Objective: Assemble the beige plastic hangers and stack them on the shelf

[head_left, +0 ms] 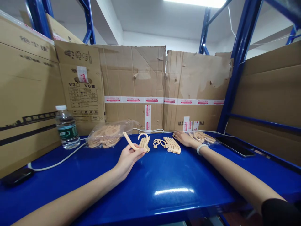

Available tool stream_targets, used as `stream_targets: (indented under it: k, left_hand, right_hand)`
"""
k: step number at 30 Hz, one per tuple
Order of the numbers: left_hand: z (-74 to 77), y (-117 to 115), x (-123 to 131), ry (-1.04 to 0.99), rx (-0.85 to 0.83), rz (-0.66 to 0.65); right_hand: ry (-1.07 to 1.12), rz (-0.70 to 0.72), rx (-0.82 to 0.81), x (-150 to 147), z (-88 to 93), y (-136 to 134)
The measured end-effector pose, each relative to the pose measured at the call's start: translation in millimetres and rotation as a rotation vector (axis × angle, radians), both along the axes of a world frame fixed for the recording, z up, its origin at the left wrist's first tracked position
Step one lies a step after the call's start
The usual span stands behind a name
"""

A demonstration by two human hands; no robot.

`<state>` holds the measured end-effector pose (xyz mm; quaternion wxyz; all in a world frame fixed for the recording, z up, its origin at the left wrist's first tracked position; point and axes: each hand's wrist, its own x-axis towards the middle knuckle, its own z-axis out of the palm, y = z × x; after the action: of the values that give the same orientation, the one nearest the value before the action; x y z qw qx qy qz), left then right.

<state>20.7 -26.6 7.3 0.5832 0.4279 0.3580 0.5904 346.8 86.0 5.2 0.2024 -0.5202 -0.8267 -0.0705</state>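
Observation:
My left hand (127, 160) is closed, thumb and fingers pinching a beige plastic hanger (129, 142) with one curved arm pointing up and left and a hook beside it. Just behind that hand lie several beige curved hanger arms (147, 144) in a small stack. A row of similar hanger arms (172, 145) rests between my hands, with loose hanger hooks (160, 143) at its left. My right hand (185, 138) lies low at the back right with its fingers stretched out, touching beige pieces; its fingertips are partly hidden. More beige pieces (202, 137) lie by it on clear plastic.
A clear bag of beige pieces (105, 135) lies at the back left, near a water bottle (68, 128). A phone (235, 146) is at the right, a black device (17, 177) at the left. White cable (58, 161) crosses the blue table (141, 194). Cardboard boxes (134, 78) wall the back.

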Motion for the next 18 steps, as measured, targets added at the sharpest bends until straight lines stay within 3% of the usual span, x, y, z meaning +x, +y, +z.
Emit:
stream_targets:
  k: [6,8,11,14,18]
  left_hand:
    - [1.7,0,1,-0.009,-0.010,0.019]
    - [2.5,-1,1,-0.012,-0.010,0.030]
    - [4.1,0,1,-0.027,-0.013,0.059]
    - [4.5,0,2,-0.039,-0.018,0.069]
    - [3.3,1,3,-0.044,-0.012,0.068]
  right_hand:
    - [0.020,0.102,0.031,-69,9.6,-35]
    - [-0.045,0.145,-0.046,-99,4.7,-49]
    - [-0.104,0.046,-0.204,-129,-2.0,-62]
    - [-0.085,-0.022,-0.273,-144,-2.1,-60]
    - [-0.070,-0.045,-0.361,-150,3.8,-38]
